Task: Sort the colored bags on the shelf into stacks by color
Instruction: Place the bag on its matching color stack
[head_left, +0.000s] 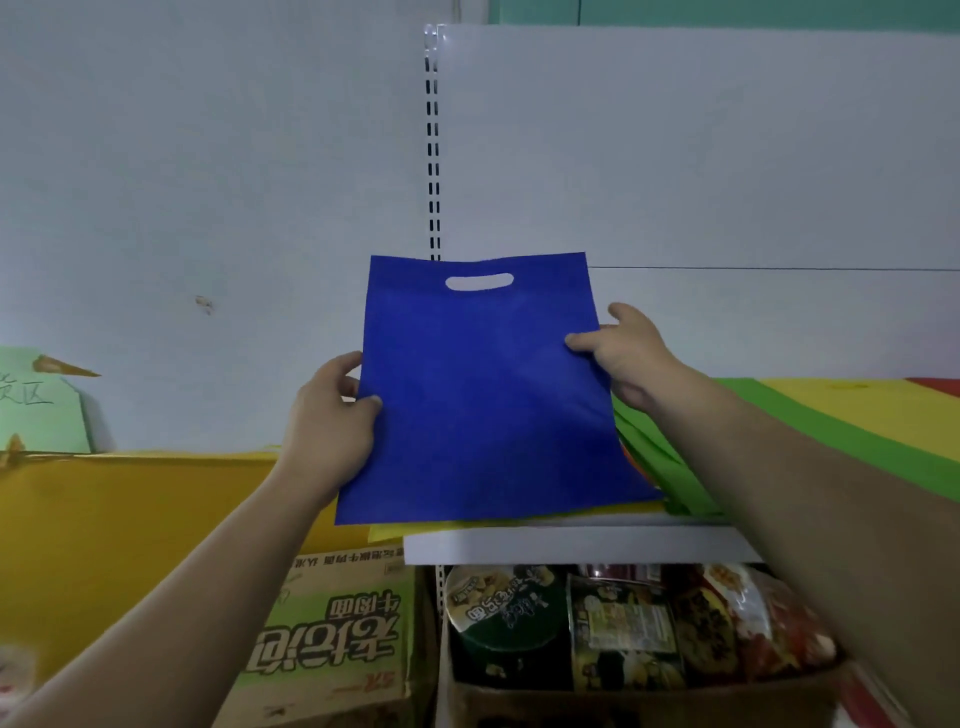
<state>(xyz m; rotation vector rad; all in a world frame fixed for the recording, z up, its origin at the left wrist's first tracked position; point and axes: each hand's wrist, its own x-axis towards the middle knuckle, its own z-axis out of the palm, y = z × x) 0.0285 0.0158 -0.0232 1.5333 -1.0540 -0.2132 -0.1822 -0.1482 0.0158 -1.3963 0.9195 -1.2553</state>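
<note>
My left hand (332, 410) pinched the left edge of the blue bag (483, 395), with the thumb on the front face and the fingers behind it. My right hand (628, 358) pinched the right edge, a little higher. The bag was held flat between both hands and tilted up toward me. Its handle hole was at the far top, and its long axis ran away from me. Its lower edge hung just over a yellow bag (415, 530) at the front of the shelf (571, 545). The green bags (654, 457) lay to the right, just below my right hand, so that hand was the nearer one to them. I saw no blue stack, so I judged the bag needed a free place.
</note>
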